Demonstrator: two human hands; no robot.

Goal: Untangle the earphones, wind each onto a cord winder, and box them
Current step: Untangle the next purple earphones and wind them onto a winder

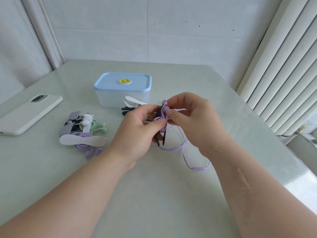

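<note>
The purple earphones (166, 109) are held just above the table, at the centre of the view. The left hand (137, 129) is curled round the black cord winder (163, 138), thumb pressing a few turns of cord against it. The right hand (195, 121) pinches the earbud end between thumb and forefinger.

The cord looks thin, light and limp, with a smooth rubbery skin (it probably slips unless kept under a thumb). Its loose tail droops toward five o'clock, ending near the stiff inline remote (199, 168), a hard lump that will likely not bend round the winder. The winder seems a flat, flexible tab, best held at its waist.

At nine o'clock lie the wound bundles (84, 127), soft coils on white and grey tabs. At eleven o'clock stands the translucent box (120, 98), its blue lid (109, 83) on.
</note>
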